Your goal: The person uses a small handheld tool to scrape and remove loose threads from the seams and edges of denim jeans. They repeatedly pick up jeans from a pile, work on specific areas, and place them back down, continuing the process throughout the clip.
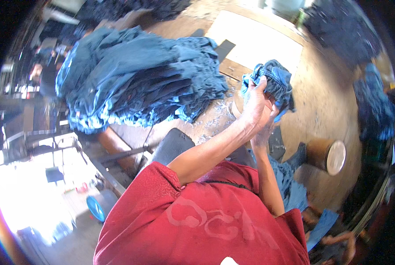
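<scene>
Wooden boards [325, 106] spread beside a blue pile [135, 73]; the left hand [260, 105] pinched a bunched cloth [278, 80]; the right hand [263, 133] sat below, its grip impossible to tell.

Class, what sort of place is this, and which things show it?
Probably a garment or textile workshop: a large heap of layered blue cloth, small pale-blue scraps strewn beside it, and a bunched blue cloth piece in the person's left fingers.

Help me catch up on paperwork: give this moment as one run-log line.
Left hand: gripping bunched blue cloth | Right hand: partly hidden, grip unclear | Large blue cloth pile: left of both hands
</scene>
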Demonstrator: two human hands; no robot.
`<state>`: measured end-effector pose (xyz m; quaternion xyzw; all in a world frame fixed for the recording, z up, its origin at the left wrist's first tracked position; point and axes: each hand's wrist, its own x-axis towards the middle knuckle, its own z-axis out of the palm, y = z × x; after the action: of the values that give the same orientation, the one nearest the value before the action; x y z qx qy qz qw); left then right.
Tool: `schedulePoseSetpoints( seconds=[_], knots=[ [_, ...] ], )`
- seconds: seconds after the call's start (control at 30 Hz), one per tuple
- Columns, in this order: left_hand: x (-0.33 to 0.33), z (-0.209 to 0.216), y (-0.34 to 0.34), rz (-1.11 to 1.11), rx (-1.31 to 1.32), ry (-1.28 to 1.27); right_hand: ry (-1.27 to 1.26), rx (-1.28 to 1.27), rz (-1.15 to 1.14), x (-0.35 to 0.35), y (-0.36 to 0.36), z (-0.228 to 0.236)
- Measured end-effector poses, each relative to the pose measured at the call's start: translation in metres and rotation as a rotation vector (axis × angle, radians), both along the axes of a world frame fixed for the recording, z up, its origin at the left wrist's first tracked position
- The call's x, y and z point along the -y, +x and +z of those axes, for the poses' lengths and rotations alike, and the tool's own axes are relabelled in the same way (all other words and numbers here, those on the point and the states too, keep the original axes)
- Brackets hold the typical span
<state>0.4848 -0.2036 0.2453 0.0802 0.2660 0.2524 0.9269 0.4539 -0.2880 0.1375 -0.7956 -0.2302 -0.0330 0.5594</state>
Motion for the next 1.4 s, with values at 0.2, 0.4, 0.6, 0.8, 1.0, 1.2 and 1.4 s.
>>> schedulePoseSetpoints(
  seconds=[0.2, 0.4, 0.6, 0.8, 1.0, 1.2, 1.4],
  knots=[
    [-0.076, 0.009, -0.051, 0.349, -0.005, -0.048, -0.281, 0.077, 0.036, -0.078, 0.043, -0.014],
    [-0.114, -0.092, -0.135, 0.613, -0.439, -0.211, -0.308, 0.444, 0.481, -0.098, 0.02, -0.045],
    [-0.114, -0.181, -0.321, 0.624, -0.538, -0.078, -0.743, 0.306, 1.151, -0.046, -0.107, -0.067],
    [-0.065, -0.191, -0.471, 0.651, -0.573, -0.092, -0.596, -0.006, 1.331, -0.004, -0.247, -0.013],
    [-0.078, -0.157, -0.57, 0.611, -0.678, -0.134, -0.559, 0.08, 1.314, -0.035, -0.33, 0.038],
    [-0.032, -0.076, -0.699, 0.491, -0.569, 0.053, -0.332, -0.045, 1.541, -0.031, -0.473, 0.075],
    [0.038, -0.133, -0.677, 0.183, -0.259, -0.282, -0.091, 0.048, 1.479, -0.058, -0.354, 0.057]
  ],
)
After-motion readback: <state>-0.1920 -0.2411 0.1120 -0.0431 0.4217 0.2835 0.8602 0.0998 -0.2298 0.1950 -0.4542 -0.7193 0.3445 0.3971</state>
